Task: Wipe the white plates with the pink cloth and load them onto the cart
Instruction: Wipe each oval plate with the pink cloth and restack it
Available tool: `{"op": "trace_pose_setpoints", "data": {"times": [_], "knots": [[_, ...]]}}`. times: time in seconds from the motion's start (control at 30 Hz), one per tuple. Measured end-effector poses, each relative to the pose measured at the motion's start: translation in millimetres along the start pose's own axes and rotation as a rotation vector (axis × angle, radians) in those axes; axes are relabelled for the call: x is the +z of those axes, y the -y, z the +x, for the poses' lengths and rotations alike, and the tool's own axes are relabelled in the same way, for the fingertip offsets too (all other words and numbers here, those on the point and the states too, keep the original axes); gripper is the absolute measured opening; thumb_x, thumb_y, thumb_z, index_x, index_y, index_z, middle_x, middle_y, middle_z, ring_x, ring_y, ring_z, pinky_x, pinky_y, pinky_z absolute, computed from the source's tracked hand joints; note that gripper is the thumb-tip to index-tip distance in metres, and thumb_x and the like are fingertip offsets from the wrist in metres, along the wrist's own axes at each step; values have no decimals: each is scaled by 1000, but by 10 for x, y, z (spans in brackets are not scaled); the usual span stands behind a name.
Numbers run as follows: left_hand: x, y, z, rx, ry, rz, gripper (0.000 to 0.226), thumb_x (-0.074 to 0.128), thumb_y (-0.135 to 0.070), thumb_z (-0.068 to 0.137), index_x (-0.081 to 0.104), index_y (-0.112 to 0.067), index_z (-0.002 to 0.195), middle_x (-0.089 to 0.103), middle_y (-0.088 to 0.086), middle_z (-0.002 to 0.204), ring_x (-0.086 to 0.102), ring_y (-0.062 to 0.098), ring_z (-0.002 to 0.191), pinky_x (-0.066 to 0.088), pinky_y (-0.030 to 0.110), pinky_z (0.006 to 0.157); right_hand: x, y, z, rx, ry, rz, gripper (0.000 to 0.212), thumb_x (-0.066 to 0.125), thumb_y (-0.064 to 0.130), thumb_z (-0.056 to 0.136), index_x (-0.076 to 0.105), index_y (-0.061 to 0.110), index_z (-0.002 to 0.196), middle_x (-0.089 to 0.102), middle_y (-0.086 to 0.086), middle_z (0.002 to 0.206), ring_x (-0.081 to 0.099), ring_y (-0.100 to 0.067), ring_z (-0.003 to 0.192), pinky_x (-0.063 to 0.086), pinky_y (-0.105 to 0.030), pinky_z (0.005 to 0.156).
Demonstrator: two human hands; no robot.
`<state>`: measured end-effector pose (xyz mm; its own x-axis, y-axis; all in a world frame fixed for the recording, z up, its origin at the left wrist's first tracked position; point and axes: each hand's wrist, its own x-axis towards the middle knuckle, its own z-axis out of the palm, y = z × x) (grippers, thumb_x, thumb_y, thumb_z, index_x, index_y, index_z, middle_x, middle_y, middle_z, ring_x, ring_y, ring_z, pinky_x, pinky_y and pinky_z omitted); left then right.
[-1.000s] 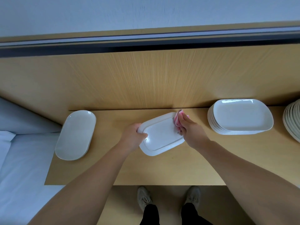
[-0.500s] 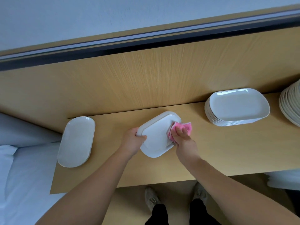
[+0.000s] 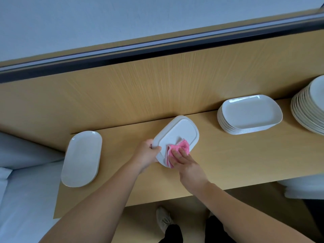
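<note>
While the left hand (image 3: 147, 153) grips the white plate (image 3: 180, 132) at its lower-left edge, thumb curled over the rim and fingers underneath, the right hand (image 3: 185, 163) lies on the pink cloth (image 3: 182, 147) with fingers fairly straight, pressing it flat on the plate's lower half

Plate: centre of frame, over the wooden bench (image 3: 228, 163), long axis running lower left to upper right, far end close to the wood back panel (image 3: 140, 88). Can't tell if it touches the bench or is lifted off it. Side facing the camera shows a raised rounded-rectangle ridge

Cloth: bunched, one fold hanging past the plate's lower edge under the right palm

Other items on the bench:
- oval white plate (image 3: 82, 158), left of centre, lying flat, well apart from the held plate
- stack of rectangular plates (image 3: 249, 114), right of centre, against the back panel
- stack of round plates (image 3: 310, 109), far right, cut off by the frame edge, just beside the rectangular stack

Lower left of frame: white bedding (image 3: 26, 199) next to the bench end. Bottom centre: a light shoe (image 3: 164, 220) and dark trouser legs below the bench edge
</note>
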<state>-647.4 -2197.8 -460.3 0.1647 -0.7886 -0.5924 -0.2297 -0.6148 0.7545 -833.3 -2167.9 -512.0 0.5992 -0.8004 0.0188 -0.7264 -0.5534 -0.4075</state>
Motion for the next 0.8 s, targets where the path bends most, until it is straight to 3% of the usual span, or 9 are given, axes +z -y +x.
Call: {"op": "trace_pose_setpoints", "data": {"times": [0.1,0.2,0.27,0.37,0.47,0.53,0.63,0.7,0.8], "knots": [[-10,0,12,-1,0,-16,15,57,-10,93,63,-11,106,69,12,101,68,24,92,59,41,79,-45,-15,109,-19,41,-5,74,80,-14,54,65,7,124,62,-12,130,57,-44,119,52,-60,86],[20,-19,-22,9,42,-6,12,55,-8,94,65,-14,98,69,11,97,68,19,84,58,28,65,-107,-88,257,-78,78,-24,73,74,-15,59,62,7,127,59,-12,134,54,-46,121,42,-66,92],[41,-14,-38,23,10,1,14,54,-7,94,65,-15,93,69,15,99,66,19,83,58,27,65,-106,-190,345,-117,120,-23,71,68,-15,67,58,8,133,52,-13,141,47,-47,128,36,-66,98],[26,-1,-18,28,-34,4,11,55,-6,94,63,-13,97,68,15,103,66,23,90,59,36,75,-165,-301,442,-134,144,-11,70,54,-16,79,46,11,143,35,-9,155,28,-40,142,32,-57,109],[-7,2,11,29,-20,25,16,57,-8,94,62,-9,109,67,10,107,66,21,97,59,34,75,-318,-481,567,44,216,43,66,44,-6,94,30,22,152,14,5,162,9,-26,149,35,-39,110],[-17,-22,5,26,-23,36,17,57,-10,94,62,-9,111,66,7,107,65,20,98,59,31,75,-400,-636,644,118,193,75,64,47,-1,94,33,26,150,22,5,160,26,-26,144,46,-36,96],[-10,-50,0,25,-21,30,17,57,-12,94,61,-12,111,66,4,107,65,19,100,59,31,77,-431,-794,679,191,185,76,62,50,7,92,37,30,147,31,0,155,53,-29,122,51,-34,81],[-1,-52,-4,17,-32,40,20,56,-13,95,60,-12,114,65,3,109,64,19,101,59,31,77,-436,-757,653,203,186,36,61,50,7,92,36,26,148,30,0,156,48,-29,128,51,-35,83],[24,-26,-20,-4,-46,52,21,55,-15,94,61,-12,115,65,3,109,64,18,99,58,28,72,-380,-588,473,140,214,8,60,49,2,93,34,17,149,27,4,158,26,-26,145,51,-41,88]]}}
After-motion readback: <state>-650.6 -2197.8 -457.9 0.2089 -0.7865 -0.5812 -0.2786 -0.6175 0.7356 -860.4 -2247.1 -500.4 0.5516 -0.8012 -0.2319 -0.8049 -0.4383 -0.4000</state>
